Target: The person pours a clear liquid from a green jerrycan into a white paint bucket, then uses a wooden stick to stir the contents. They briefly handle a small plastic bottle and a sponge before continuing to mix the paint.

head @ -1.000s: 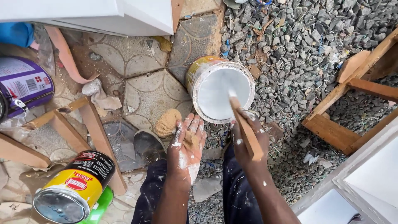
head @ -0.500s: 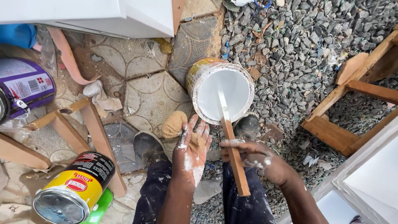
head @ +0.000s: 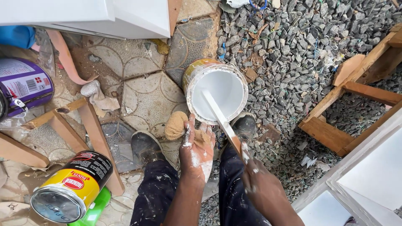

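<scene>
white paint bucket (head: 217,88) sits upright btwn my feet, half on the patterned paving (head: 146,100), half on gravel (head: 293,54), lid off, full of smooth white paint. stirring looks underway, i'd say not finished: wood stick (head: 222,121) w/ its tip down in the paint, coated white along the lower part. right hand (head: 261,188) clenched round the stick's upper end. left hand (head: 197,148) splayed open, gripping nothing, paint-smeared, palm over a tan sponge (head: 176,125) just beside the bucket. yellow-black tin (head: 71,184) on its side, well apart.
</scene>
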